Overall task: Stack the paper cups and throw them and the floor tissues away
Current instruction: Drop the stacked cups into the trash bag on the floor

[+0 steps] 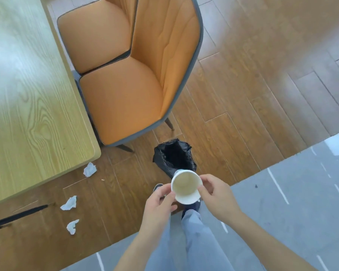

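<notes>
I hold a stack of white paper cups (186,186) with both hands, its open mouth facing up at me. My left hand (158,204) grips the stack's left side and my right hand (215,194) pinches its right rim. The stack hangs just in front of a small bin lined with a black bag (174,157) on the wooden floor. Three crumpled white tissues lie on the floor to the left: one by the table corner (89,169), one further toward me (69,203), and the nearest one (72,226).
A light wooden table (27,90) fills the left side, with a dark leg (18,215) below it. Two orange chairs (125,85) stand behind the bin. A grey rug (282,212) lies under my legs and shoes.
</notes>
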